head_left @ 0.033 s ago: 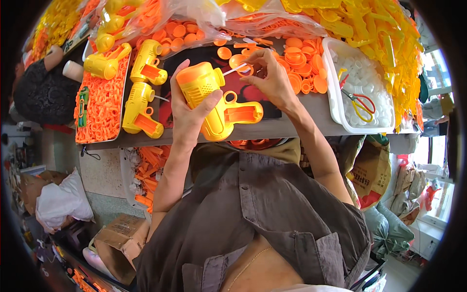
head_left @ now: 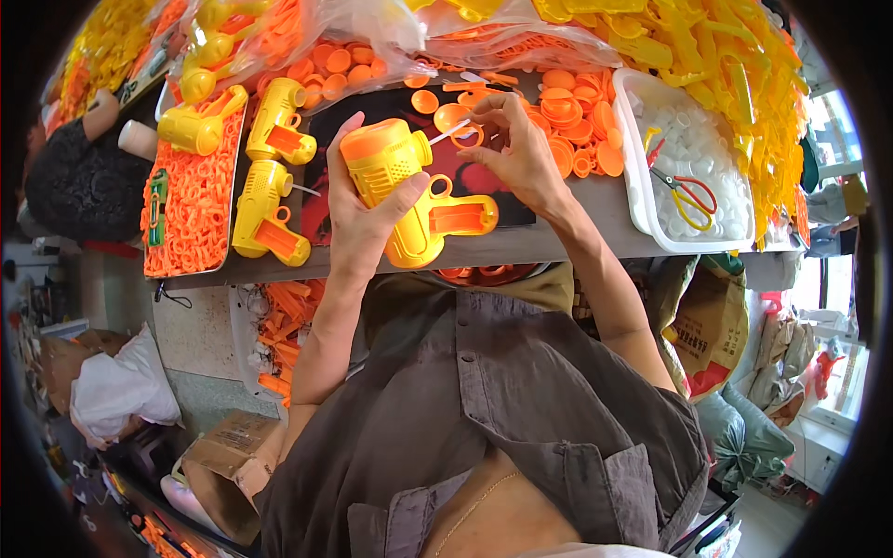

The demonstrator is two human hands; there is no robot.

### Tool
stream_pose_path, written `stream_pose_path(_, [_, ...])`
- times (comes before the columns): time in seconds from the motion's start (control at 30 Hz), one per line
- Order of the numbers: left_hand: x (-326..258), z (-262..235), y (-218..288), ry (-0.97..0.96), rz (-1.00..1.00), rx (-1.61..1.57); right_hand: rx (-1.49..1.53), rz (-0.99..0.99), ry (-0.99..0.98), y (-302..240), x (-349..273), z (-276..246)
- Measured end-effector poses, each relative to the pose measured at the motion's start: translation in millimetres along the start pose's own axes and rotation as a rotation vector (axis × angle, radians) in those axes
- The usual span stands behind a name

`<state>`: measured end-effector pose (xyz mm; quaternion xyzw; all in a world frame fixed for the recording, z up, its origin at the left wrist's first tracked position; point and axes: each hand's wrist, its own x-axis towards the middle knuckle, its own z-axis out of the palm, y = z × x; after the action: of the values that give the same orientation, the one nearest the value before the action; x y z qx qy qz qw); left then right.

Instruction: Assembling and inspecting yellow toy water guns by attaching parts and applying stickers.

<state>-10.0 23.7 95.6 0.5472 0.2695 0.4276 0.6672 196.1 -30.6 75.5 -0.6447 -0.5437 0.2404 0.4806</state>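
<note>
My left hand (head_left: 367,209) is wrapped round a yellow toy blaster body (head_left: 406,181) with an orange end cap, tilted above the table. A thin white rod (head_left: 449,132) sticks out of its round nozzle toward my right hand (head_left: 516,153). The fingers of that hand are closed near the rod's tip, at an orange ring (head_left: 468,136) that seems pinched between thumb and fingertips. Whether the ring touches the rod I cannot tell. The blaster's handle (head_left: 463,217) shows its open orange inner side.
Yellow blaster bodies (head_left: 265,209) lie at the left beside a tray of small orange parts (head_left: 191,205). Orange discs (head_left: 563,112) are heaped at the back. Right of them stands a white bin (head_left: 642,200) of translucent caps with scissors (head_left: 688,197) on top. Yellow shells (head_left: 716,74) pile up behind.
</note>
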Motion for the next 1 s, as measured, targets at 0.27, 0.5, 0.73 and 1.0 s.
stream_pose_path(0.27, [3.9, -1.5, -10.3, -0.103, 0.000, 0.247, -0.399, -0.388, 0.044, -5.3, -17.6, -15.8])
stream_pose_path(0.5, [15.5, -5.3, -17.9, -0.150, -0.171, 0.048, 0.111, 0.114, -0.190, -19.6, -23.5, -27.9])
stream_pose_path(0.73, [30.9, 6.7, -38.9, -0.296, -0.193, -0.109, 0.913, 0.281, -0.224, 13.5, -21.3, -12.7])
stream_pose_path(1.0, [26.1, 32.3, -55.5, -0.142, 0.024, 0.040, 0.664, 0.182, -0.118, 10.3, -29.0, 4.9])
